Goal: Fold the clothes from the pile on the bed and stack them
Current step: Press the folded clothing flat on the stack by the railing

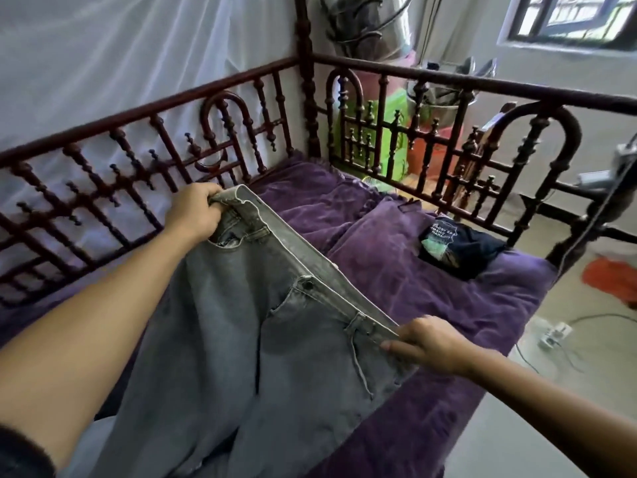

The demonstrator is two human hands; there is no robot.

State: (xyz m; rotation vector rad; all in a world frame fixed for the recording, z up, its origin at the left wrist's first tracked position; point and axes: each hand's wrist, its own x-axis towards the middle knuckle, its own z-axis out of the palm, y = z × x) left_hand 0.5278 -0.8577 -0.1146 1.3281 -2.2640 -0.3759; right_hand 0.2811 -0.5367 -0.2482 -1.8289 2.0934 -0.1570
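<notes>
A pair of grey jeans (241, 339) hangs stretched by its waistband above the purple bed cover (465, 305). My left hand (196, 212) grips the far end of the waistband, up near the side rail. My right hand (427, 343) pinches the near end of the waistband by a belt loop. The button and fly face me, and the legs drop out of sight at the bottom. A folded dark shirt with a printed label (458, 250) lies on a purple pillow (379, 257) toward the head of the bed.
A dark red turned-wood rail (138, 160) runs along the far side, and a matching rail (448, 132) closes the head of the bed. Beyond the bed on the right, a power strip with cables (555, 332) and an orange cloth (610, 277) lie on the floor.
</notes>
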